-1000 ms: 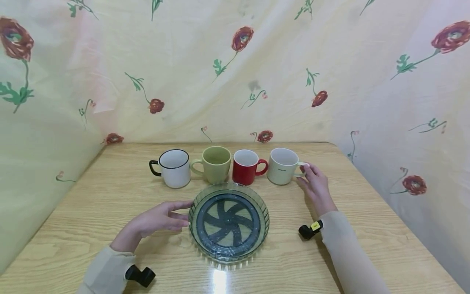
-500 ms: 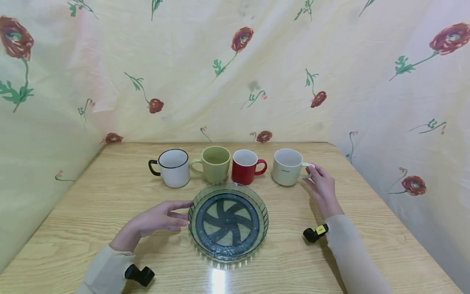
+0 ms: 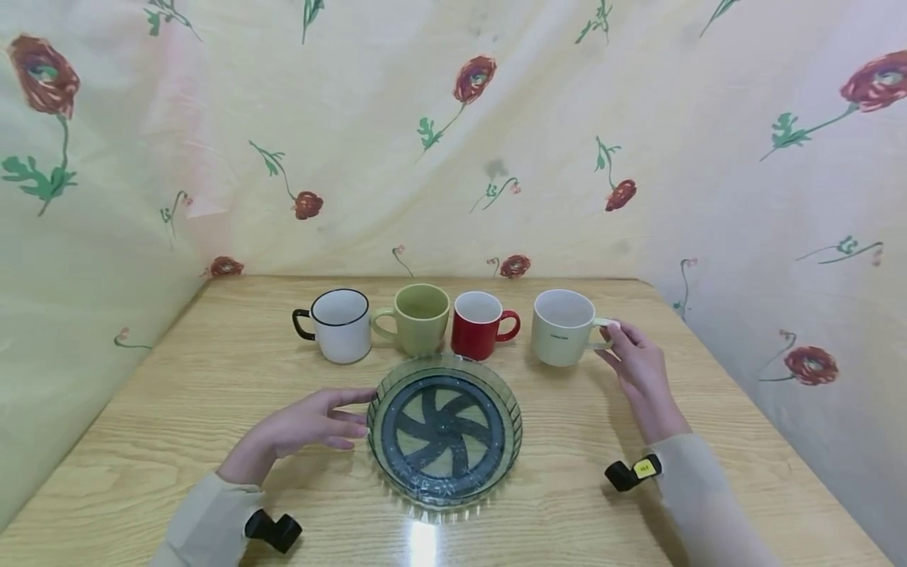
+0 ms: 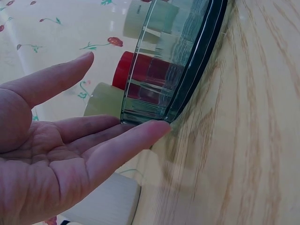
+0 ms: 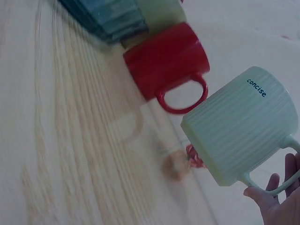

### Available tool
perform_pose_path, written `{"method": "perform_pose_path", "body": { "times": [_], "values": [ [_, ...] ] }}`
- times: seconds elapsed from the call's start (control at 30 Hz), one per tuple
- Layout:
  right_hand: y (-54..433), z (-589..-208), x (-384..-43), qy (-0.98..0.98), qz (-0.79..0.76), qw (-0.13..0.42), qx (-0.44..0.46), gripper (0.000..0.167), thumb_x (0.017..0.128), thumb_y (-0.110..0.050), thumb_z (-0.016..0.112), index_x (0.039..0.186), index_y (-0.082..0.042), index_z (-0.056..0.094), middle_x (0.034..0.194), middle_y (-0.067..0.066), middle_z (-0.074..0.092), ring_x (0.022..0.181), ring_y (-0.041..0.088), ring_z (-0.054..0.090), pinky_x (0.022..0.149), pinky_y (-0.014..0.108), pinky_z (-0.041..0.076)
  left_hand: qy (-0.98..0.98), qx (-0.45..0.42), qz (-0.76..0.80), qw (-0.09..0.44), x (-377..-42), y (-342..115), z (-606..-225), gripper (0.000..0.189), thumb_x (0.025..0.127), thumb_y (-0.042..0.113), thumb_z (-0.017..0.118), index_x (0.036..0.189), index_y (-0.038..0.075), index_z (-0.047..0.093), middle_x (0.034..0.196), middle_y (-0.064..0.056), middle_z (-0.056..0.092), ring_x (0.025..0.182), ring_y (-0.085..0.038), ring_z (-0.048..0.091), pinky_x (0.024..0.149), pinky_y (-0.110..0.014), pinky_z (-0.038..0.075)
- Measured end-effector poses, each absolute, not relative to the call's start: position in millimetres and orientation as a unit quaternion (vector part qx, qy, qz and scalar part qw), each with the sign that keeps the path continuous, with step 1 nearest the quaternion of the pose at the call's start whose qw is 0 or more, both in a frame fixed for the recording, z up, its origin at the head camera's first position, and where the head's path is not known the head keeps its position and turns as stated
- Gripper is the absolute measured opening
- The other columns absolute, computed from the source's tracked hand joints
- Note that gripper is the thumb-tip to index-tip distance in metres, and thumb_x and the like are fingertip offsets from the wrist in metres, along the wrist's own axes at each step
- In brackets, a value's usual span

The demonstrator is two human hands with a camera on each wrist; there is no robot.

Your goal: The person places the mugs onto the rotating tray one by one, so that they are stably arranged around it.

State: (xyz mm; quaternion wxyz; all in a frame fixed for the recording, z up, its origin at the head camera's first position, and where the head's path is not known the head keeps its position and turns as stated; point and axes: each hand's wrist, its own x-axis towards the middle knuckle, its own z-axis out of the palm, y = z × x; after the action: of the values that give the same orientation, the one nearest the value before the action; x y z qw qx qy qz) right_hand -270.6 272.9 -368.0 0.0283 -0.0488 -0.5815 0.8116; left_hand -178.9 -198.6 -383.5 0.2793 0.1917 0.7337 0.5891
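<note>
My right hand (image 3: 641, 366) pinches the handle of a pale green mug (image 5: 246, 124) marked "concise". Its base looks slightly raised off the table in the right wrist view. My left hand (image 3: 312, 421) lies beside a round ribbed glass dish (image 3: 442, 429) with a dark swirl-patterned bottom. Its fingers stretch out, with fingertips (image 4: 157, 126) against the dish's left side, thumb apart. Behind the dish stand a white mug with a black rim (image 3: 342, 335), an olive-green mug (image 3: 420, 327) and a red mug (image 3: 473, 335), all upright.
The wooden table (image 3: 177, 378) runs back to a flower-printed cloth (image 3: 368, 157), which also hangs along both sides. A black wrist camera (image 3: 272, 531) sits at the left sleeve, another black wrist camera (image 3: 631, 472) at the right one.
The pale green mug has moved right and a little toward me with my right hand, widening its gap from the red mug. My left hand and the dish stay put.
</note>
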Motion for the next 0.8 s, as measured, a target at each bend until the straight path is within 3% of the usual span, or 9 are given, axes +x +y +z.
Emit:
{"method": "perform_pose_path", "body": {
  "times": [0.43, 0.8],
  "values": [
    [255.3, -348.2, -248.0, -0.531, 0.847, -0.032, -0.001, 0.011, 0.094, -0.014, 0.06, 0.091, -0.015, 0.071, 0.09, -0.004, 0.069, 0.093, 0.006, 0.064, 0.081, 0.023, 0.06, 0.736, 0.192, 0.586, 0.281, -179.2, -198.7, -382.1, 0.075, 0.095, 0.015, 0.061, 0.149, -0.011, 0.017, 0.156, -0.034, 0.009, 0.132, -0.051, 0.041, 0.099, -0.048, 0.053],
    [238.1, -356.7, -232.5, -0.528, 0.845, -0.054, 0.07, 0.026, 0.1, -0.01, 0.048, 0.091, -0.013, 0.072, 0.09, -0.002, 0.069, 0.089, 0.007, 0.066, 0.083, 0.025, 0.06, 0.737, 0.19, 0.584, 0.283, -180.0, -199.1, -382.9, 0.074, 0.095, 0.015, 0.061, 0.149, -0.011, 0.018, 0.156, -0.034, 0.01, 0.132, -0.05, 0.042, 0.099, -0.048, 0.053]
  ]
}}
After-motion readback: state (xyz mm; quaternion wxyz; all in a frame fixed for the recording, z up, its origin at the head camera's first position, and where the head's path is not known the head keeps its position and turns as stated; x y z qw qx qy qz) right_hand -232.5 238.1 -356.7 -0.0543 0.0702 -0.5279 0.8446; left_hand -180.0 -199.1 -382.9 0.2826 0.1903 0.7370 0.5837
